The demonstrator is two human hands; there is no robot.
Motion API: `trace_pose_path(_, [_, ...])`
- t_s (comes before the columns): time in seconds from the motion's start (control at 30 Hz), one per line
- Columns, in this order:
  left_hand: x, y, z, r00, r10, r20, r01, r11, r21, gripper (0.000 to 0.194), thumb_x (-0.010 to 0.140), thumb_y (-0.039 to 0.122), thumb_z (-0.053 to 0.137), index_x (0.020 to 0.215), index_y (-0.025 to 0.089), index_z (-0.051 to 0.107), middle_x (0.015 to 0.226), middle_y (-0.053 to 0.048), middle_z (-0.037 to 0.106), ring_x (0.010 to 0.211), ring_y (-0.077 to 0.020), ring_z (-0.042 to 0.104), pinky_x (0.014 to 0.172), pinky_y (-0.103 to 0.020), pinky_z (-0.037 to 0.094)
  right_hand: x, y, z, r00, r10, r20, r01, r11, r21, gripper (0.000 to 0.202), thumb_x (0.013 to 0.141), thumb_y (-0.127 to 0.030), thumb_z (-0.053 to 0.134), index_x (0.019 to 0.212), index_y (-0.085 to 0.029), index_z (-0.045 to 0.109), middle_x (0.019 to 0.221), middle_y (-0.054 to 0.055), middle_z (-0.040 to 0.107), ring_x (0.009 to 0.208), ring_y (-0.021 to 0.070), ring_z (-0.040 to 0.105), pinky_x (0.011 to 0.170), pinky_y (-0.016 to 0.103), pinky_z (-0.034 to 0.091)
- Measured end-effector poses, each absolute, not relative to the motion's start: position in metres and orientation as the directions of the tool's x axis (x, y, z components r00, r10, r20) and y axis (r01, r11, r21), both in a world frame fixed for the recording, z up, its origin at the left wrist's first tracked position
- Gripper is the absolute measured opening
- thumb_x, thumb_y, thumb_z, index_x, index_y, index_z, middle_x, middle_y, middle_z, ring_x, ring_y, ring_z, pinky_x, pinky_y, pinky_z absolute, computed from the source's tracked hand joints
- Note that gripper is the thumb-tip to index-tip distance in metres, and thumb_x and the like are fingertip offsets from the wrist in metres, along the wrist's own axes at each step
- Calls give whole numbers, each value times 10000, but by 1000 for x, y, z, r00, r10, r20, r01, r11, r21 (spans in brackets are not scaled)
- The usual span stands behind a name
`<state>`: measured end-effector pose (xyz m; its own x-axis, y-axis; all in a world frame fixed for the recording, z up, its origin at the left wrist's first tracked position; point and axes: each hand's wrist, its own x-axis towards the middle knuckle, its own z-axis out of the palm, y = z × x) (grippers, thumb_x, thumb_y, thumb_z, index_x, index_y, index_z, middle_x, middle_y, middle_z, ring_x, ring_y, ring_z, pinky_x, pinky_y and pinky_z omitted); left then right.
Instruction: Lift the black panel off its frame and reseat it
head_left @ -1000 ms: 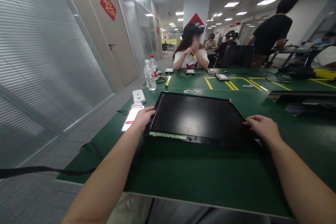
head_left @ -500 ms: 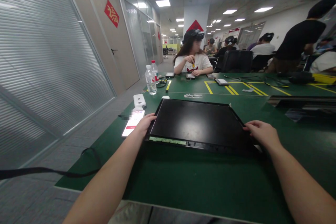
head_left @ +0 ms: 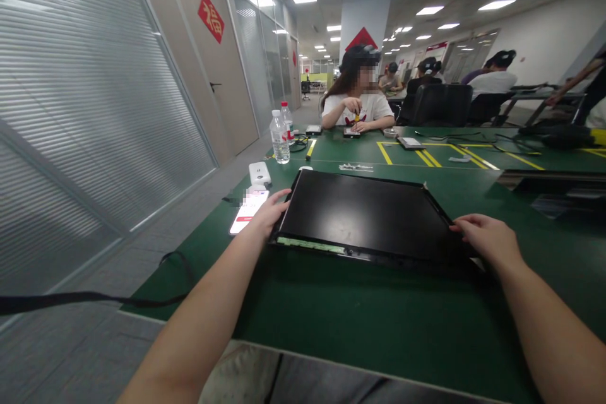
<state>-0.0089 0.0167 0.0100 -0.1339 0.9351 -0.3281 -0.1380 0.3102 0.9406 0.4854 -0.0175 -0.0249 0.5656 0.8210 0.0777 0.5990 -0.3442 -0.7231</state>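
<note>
In front of me is a black LCD panel [head_left: 364, 211], its dark screen facing up and a pale green strip along the left part of its near edge. My left hand [head_left: 271, 214] holds the panel's left edge, fingertips at the rim and thumb hidden. At the opposite side my right hand [head_left: 492, 241] pinches the right edge between thumb and fingers. The panel's near right corner is dark and hard to make out against its shadow. Just left of my left hand lies a lit phone [head_left: 249, 209].
On the green table [head_left: 379, 328] stand two water bottles [head_left: 280, 142] and a white power bank [head_left: 259, 173]. Across it a person [head_left: 360, 91] works with a yellow-handled screwdriver on a small drive. Dark flat parts [head_left: 549, 183] lie at right; a black strap [head_left: 95, 300] hangs at left.
My view has shifted, so the whole scene sits slightly further right. Both hands stay at the panel's edges. The standing person at far right has moved mostly out of view.
</note>
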Motion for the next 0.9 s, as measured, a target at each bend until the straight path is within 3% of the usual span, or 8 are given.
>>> trace_pose_path(0.2, [-10,17,9,-126,943,-307,-66,301,951,649,898,223,913,1504,162,690,851,-76,854,660,-217,790,613,-286,627,486,-18,-22,546,835,65,622,-352,-699,128,778,-358,676,737,-276,765,839,100,828,682,313,729,708,490,596])
trace_pose_path(0.37, [-9,16,10,-88,957,-277,12,279,960,395,887,329,915,1243,174,843,887,-92,864,749,-242,815,656,-303,632,491,-16,-25,518,849,105,663,-321,-677,134,786,-377,673,756,-286,766,826,90,830,686,322,740,756,511,594])
trace_pose_path(0.53, [-14,18,10,-111,966,-232,195,250,948,232,778,218,872,1004,165,885,771,-65,832,667,-212,757,604,-273,571,491,-15,-26,518,850,93,668,-334,-664,134,791,-383,666,781,-290,762,824,70,832,701,306,741,789,490,584])
trace_pose_path(0.63, [-15,19,9,-126,976,-176,339,209,917,99,769,207,792,834,182,863,791,-76,838,819,-265,795,694,-298,595,489,-14,-25,523,847,100,685,-347,-640,143,799,-388,650,783,-295,757,829,56,834,761,304,746,825,473,567])
trace_pose_path(0.77, [-14,20,5,-148,986,-78,555,148,818,222,867,355,734,713,205,789,825,-110,837,966,-353,803,802,-359,598,488,-13,-27,519,844,136,714,-340,-612,141,799,-384,653,772,-294,758,808,51,825,802,302,747,836,452,557])
trace_pose_path(0.9, [-10,23,-7,-131,991,25,753,83,653,312,926,466,713,736,220,737,835,-136,812,1002,-391,786,857,-393,578,489,-13,-29,519,841,155,700,-314,-641,162,787,-407,658,777,-288,767,797,53,827,795,301,753,804,440,561])
